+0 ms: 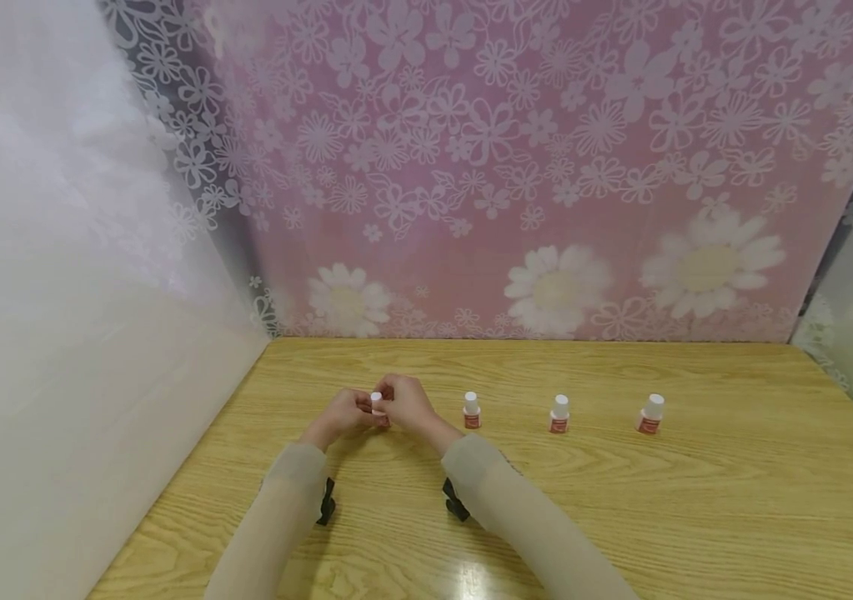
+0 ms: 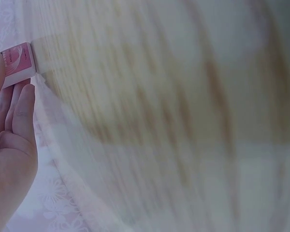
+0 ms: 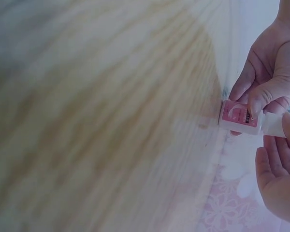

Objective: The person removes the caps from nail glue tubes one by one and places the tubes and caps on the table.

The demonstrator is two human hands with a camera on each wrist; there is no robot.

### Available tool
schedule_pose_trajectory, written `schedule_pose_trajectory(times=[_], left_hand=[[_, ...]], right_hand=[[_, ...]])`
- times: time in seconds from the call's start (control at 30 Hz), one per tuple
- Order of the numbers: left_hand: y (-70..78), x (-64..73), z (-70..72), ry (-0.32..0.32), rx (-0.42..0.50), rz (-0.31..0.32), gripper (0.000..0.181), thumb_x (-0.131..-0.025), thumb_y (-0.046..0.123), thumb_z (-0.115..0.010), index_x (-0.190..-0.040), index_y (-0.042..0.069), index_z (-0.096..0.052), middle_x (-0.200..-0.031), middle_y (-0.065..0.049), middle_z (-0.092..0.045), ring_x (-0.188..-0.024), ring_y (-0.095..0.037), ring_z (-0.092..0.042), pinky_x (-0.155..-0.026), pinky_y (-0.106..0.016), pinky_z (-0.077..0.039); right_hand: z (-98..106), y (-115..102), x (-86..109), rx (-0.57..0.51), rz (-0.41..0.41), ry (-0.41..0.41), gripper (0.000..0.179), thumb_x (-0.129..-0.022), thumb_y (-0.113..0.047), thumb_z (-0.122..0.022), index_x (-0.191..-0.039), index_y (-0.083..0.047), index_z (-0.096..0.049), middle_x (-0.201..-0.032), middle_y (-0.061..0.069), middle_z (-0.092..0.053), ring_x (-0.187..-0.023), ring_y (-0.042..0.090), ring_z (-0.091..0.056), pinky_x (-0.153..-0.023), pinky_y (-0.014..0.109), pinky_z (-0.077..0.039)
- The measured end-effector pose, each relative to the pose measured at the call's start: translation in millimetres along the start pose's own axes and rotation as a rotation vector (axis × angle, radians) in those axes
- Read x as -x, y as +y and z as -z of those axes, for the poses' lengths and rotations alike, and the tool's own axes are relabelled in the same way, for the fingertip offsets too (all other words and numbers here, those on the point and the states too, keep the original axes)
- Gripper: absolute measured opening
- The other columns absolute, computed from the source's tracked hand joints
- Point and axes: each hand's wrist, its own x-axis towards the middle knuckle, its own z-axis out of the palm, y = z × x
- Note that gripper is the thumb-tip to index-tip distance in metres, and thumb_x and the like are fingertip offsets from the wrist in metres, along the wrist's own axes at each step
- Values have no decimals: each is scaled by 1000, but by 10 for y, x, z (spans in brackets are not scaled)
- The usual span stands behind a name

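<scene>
A small white bottle (image 3: 240,115) with a red-and-pink label stands on the wooden table at the left of the row in the head view. My left hand (image 1: 342,415) grips its body, thumb across the label and fingers behind, as the right wrist view shows. My right hand (image 1: 407,403) pinches the white cap (image 3: 273,124) from the right, between thumb and fingers. In the left wrist view the label (image 2: 17,60) shows beside the left hand (image 2: 12,145). The cap is out of that view. Whether the cap is loose cannot be told.
To the right, a bottle (image 1: 472,411), another bottle (image 1: 559,414) and a third bottle (image 1: 650,414), all white-capped, stand upright in a spaced row. The wooden table (image 1: 734,508) meets a pink floral backdrop (image 1: 456,283) behind and a pale sheet (image 1: 96,333) on the left.
</scene>
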Motion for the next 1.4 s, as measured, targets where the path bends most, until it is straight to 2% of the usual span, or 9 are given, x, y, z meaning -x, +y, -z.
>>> schedule_pose_trajectory(times=[0.27,0.57,0.77,0.97,1.13,1.4], left_hand=[[5,-11,-6,19,5,16,21,-76,-3,-66,-96,-7,-63,-84,-13,-65,-78,-19,-61,-71,-29,-48],[-9,-15,-12,0,31,13,15,-77,-4,-65,-91,-6,-63,-83,-14,-65,-79,-21,-62,-72,-31,-48],[-20,-8,-5,-10,37,-18,13,-78,-7,-62,-91,-7,-62,-83,-16,-65,-80,-24,-62,-74,-32,-47],[-9,-5,-10,-4,40,1,16,-78,-7,-62,-93,-7,-62,-82,-15,-65,-80,-25,-62,-75,-32,-47],[-6,-9,-18,22,8,31,12,-77,-5,-63,-89,-4,-63,-81,-13,-66,-80,-22,-62,-74,-32,-47],[-19,-20,-16,20,-3,35,13,-77,0,-67,-88,-4,-63,-82,-12,-65,-80,-23,-61,-74,-33,-47]], right_hand=[[16,12,-3,-22,-3,-33,11,-86,-6,-57,-96,-6,-62,-86,3,-60,-82,14,-57,-67,24,-46],[18,6,-3,2,-12,-31,15,-84,-8,-60,-99,-5,-61,-88,3,-60,-83,16,-56,-68,27,-45],[2,-17,3,52,-23,24,15,-78,-11,-68,-90,-5,-60,-79,0,-59,-72,12,-55,-62,24,-45],[-9,-25,16,52,-21,50,14,-78,-12,-69,-85,-6,-59,-74,-1,-57,-66,10,-53,-57,22,-44],[-14,-16,7,46,-13,48,11,-79,-11,-67,-84,-5,-59,-73,-1,-58,-66,10,-54,-56,22,-44],[-14,-14,-3,35,-15,13,6,-82,-8,-63,-87,-5,-60,-76,1,-59,-71,11,-55,-60,23,-44]])
